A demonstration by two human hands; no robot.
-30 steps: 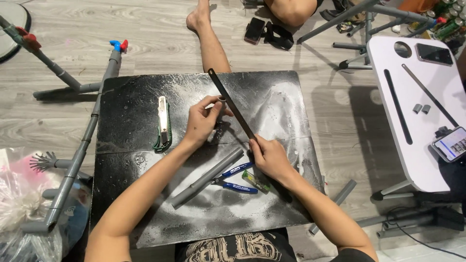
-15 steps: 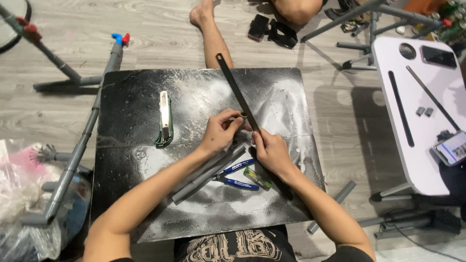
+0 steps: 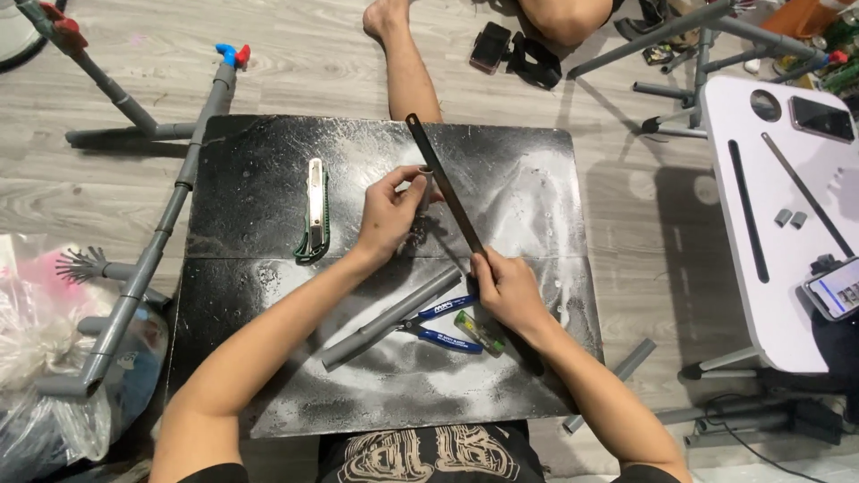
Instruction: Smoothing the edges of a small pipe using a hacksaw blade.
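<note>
Down on the dusty black tabletop, the left hand pinches a short grey pipe piece between thumb and fingers, just beside a long dark saw blade lying slantwise across the board. The right hand closes its grip on the blade's near end. Nearby lie a grey pipe, blue-handled pliers and, well apart to the left, a green utility knife.

You're looking down on a pale grey wood-plank floor. A white folding table stands at the right edge, and a clear plastic bag slumps at lower left.
</note>
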